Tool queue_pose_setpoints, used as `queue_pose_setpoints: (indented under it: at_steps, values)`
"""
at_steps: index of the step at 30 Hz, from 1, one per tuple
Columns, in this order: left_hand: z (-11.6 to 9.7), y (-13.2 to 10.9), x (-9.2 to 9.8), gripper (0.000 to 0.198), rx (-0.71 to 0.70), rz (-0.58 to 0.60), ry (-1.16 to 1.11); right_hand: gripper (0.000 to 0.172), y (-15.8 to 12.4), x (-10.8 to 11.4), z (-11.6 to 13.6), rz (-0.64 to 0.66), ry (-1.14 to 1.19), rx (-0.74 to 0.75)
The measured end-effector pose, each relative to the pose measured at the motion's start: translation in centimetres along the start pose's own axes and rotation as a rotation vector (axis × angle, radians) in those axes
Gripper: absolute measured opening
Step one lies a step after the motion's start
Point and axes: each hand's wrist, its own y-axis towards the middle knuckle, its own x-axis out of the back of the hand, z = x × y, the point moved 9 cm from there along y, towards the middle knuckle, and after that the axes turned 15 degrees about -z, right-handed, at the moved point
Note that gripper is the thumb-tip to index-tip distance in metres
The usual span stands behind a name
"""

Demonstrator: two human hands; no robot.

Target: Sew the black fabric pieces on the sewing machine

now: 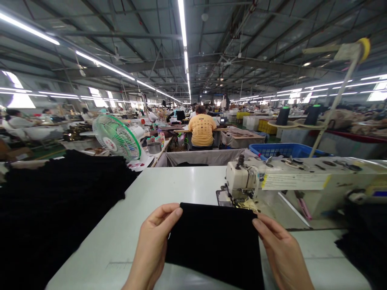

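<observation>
A heap of black knit fabric (54, 201) covers the left of the white worktable (169, 189), with a green-caged desk fan (117, 137) behind it. The left hand (154, 245) pinches the left edge of a flat black cloth piece (216, 239) lying at the table's near edge; the right hand (279, 251) pinches its right edge. It looks soft, light and limp, best held by corners. A cream sewing machine (290, 181) stands just beyond; its needle is probably hidden.
</observation>
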Motion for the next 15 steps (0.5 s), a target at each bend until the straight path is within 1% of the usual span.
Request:
queue_pose_setpoints:
  at_steps: [5,7,12,15]
  values:
    - [-0.5,-0.1,-0.2,0.041,-0.028,0.019,-0.028,0.058,-0.8,-0.1,0.8,-0.019,0.021,-0.032]
    - [-0.6,-0.1,-0.1,0.041,-0.023,0.012,-0.032,0.057,-0.8,0.0,1.0,-0.010,0.018,-0.013]
    - [-0.6,0.4,-0.1,0.044,-0.032,-0.028,-0.031,0.048,-0.6,-0.1,1.4,0.044,-0.016,0.111]
    - [-0.7,0.6,-0.2,0.043,-0.060,-0.051,-0.068,0.040,-1.1,-0.5,2.4,0.044,-0.069,0.204]
